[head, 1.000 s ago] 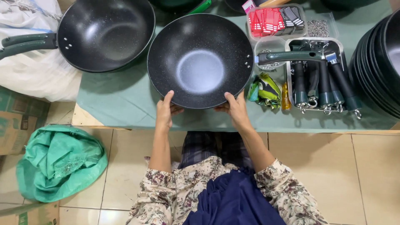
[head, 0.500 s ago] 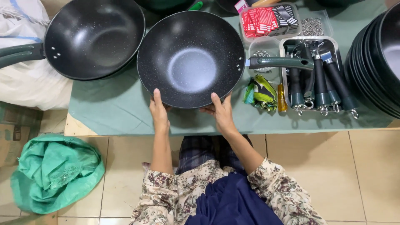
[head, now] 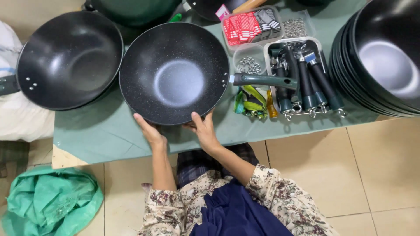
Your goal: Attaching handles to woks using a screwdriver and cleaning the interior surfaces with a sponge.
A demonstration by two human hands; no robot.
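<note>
**Both hands on the near rim of the speckled wok**

Closest to us, our left hand [head: 151,131] and right hand [head: 203,131] meet the near edge of the speckled black wok [head: 174,73]. The fingers are spread fairly wide and curve onto the rim from below and outside; each hand holds the wok at its edge, not around anything else. The wok rests on the green-covered table [head: 109,135], bowl up, with its dark green handle [head: 262,80] pointing to our right over the tray of loose handles [head: 306,83].

Just beyond lie a small tub of silver screws [head: 249,64] and a tub of red and grey tags [head: 249,25]. To the left a second black wok [head: 70,59] sits almost touching ours; to the far right stands a stack of black woks [head: 380,61].

We judge the risk to be in turning or sliding: the long handle could sweep the tray or tip the screws, and the rim could knock the neighbouring wok.
</note>
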